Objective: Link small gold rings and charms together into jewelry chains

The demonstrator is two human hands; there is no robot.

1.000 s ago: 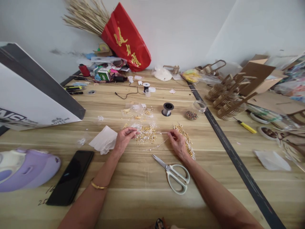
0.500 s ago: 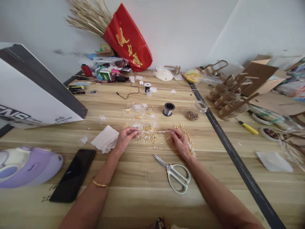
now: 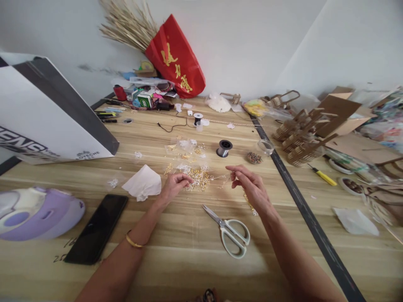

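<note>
My left hand point(image 3: 176, 185) is closed, thumb and fingertips pinched at the left edge of a pile of small gold and silver charms point(image 3: 200, 179). Whatever sits in that pinch is too small to make out. To the right, my right hand point(image 3: 250, 184) is raised over the table, its thumb and fingers closed on a thin string point(image 3: 219, 177) with tiny pieces on it. The string runs leftward toward the pile. Under my right hand lies a gold and silver charm strand point(image 3: 250, 206), mostly hidden. Scissors point(image 3: 226, 224) with pale handles lie below, between the forearms.
A wire spool point(image 3: 224, 148) and a dish of small beads point(image 3: 254, 157) stand beyond my hands. At left are a white tissue point(image 3: 143, 183), a black phone point(image 3: 97, 228) and a purple-white device point(image 3: 40, 214). Wooden baskets point(image 3: 300, 138) and a yellow-handled tool point(image 3: 324, 175) are at right.
The string was stretched between both hands; now it hangs slack from my right hand, which has lifted and shifted right. My left hand has moved right and down to the charm pile.
</note>
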